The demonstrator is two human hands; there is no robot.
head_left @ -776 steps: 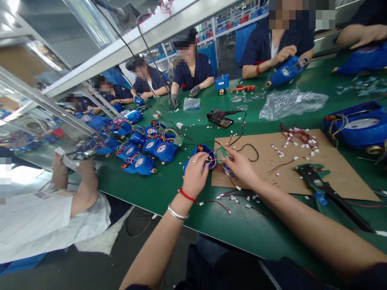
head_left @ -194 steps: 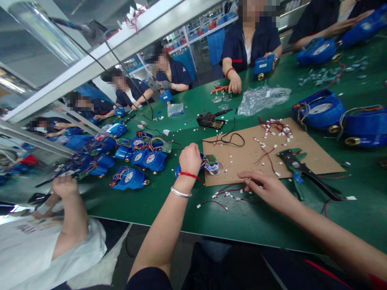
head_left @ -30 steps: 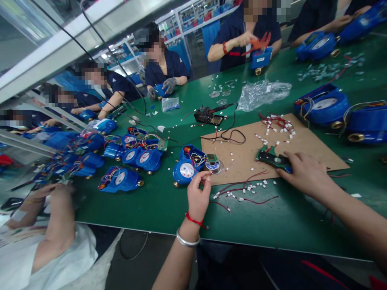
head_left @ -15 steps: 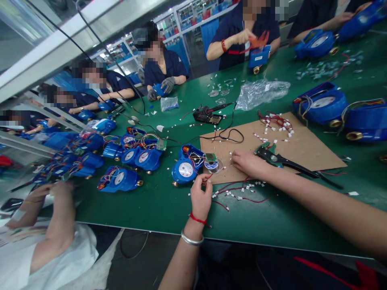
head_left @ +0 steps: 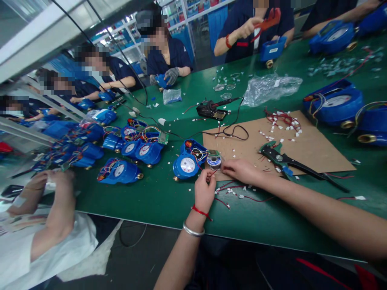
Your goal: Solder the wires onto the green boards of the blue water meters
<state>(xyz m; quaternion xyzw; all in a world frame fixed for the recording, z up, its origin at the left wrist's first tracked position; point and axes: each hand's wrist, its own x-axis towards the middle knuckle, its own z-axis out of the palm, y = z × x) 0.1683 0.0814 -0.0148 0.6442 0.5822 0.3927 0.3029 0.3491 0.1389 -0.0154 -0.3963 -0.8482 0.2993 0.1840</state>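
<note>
My left hand is closed in a pinch on a thin red wire at the near edge of the cardboard. Just right of it, my right hand has its fingertips pressed together; what they hold, if anything, is too small to make out. Between and beyond both hands stands a solder spool with a small green circuit board behind it. A blue water meter with an open wiring compartment lies to the left. Several red wires with white connectors lie below my right hand.
Wire strippers rest on the cardboard sheet. A soldering iron in its stand trails a black cable beyond. More blue meters stand left and right. A co-worker's arms are at the left; others sit opposite.
My right hand has moved left and closer to my left hand, beside the spool. My left hand keeps its pinch on the wire. The view has shifted slightly.
</note>
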